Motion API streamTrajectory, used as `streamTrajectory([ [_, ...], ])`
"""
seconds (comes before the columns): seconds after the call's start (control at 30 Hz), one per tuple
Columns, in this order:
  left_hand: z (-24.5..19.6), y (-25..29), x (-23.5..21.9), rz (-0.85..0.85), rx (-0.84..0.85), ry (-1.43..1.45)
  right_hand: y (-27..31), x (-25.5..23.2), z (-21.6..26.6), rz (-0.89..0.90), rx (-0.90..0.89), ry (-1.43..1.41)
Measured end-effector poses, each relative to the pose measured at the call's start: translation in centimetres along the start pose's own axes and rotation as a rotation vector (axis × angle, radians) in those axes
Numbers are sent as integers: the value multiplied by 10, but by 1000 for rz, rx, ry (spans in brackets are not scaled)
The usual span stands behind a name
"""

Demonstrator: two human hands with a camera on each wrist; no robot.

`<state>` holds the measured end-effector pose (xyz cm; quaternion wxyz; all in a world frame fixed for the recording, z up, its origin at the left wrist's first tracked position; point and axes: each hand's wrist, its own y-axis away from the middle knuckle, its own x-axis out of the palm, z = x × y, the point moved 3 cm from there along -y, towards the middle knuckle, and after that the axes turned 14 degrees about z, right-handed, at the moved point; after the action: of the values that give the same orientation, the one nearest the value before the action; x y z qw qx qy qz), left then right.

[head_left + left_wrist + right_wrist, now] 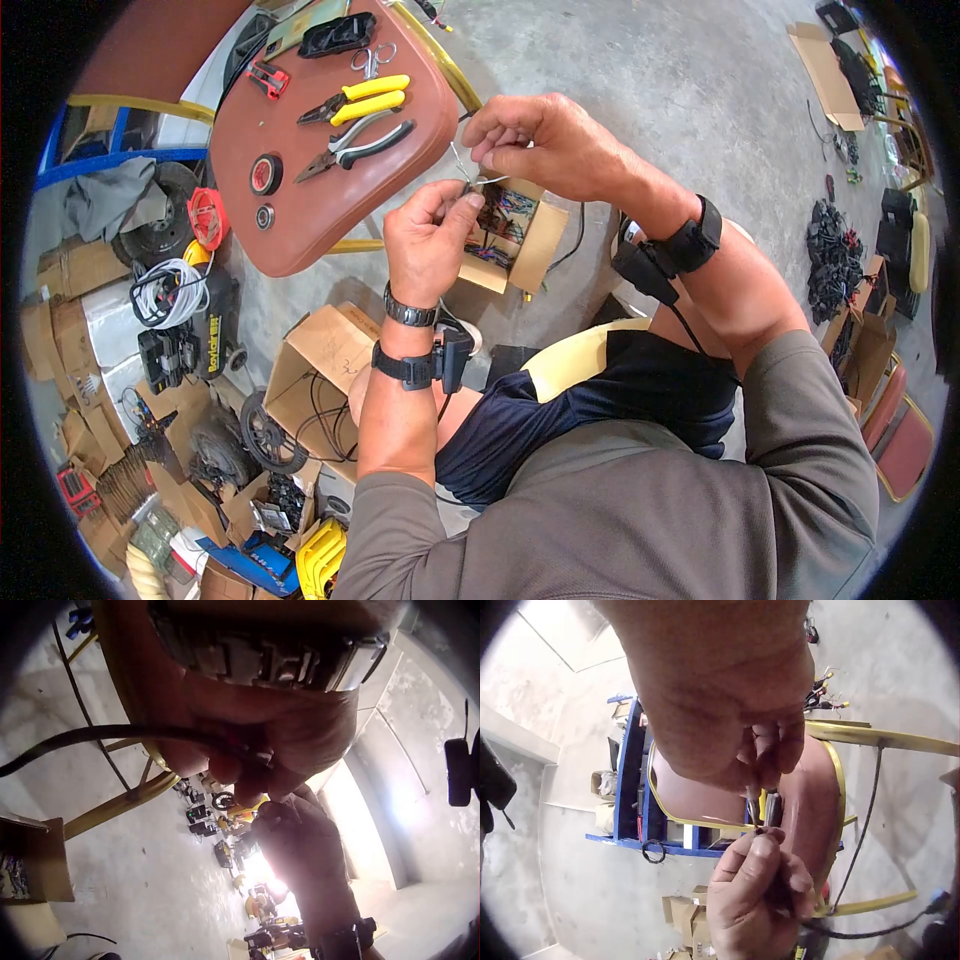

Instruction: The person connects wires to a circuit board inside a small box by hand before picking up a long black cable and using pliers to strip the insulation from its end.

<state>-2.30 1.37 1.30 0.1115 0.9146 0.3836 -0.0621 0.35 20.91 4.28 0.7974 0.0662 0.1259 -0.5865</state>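
My left hand [425, 245] grips a black cable [97, 733], thumb and forefinger closed near its end. Thin light-coloured wires [492, 181] fan out from that end, just above the left thumb. On the other side, my right hand [560, 145] has its thumb and fingers bent together and pinches one of these thin wires. The right wrist view has the right fingertips directly over the left thumb [761, 851], a short wire [753, 811] spanning the gap. From the left hand the cable trails away in a curve.
On the brown chair seat [330, 215] lie yellow-handled pliers [370, 100], black-grey pliers [355, 145], scissors [373, 60] and a tape roll [265, 174]. Below the hands stands a cardboard box [540, 240] of wires. Another open box [320, 360] sits near the left forearm.
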Motion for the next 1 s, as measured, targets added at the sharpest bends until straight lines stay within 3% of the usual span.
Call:
streamTrajectory([
  [0.27, 1, 3, -2, 27, 95, -39, -5, 10, -19, 132, 109, -104],
  [0.47, -5, 5, 0, 44, 128, 39, -6, 5, -16, 129, 200, -132],
  [0.87, -3, 3, -1, 51, 26, -7, -2, 3, 1, 75, 153, -194],
  [1.0, 2, 1, -3, 32, -4, -28, 1, 6, 11, 99, 98, -89],
])
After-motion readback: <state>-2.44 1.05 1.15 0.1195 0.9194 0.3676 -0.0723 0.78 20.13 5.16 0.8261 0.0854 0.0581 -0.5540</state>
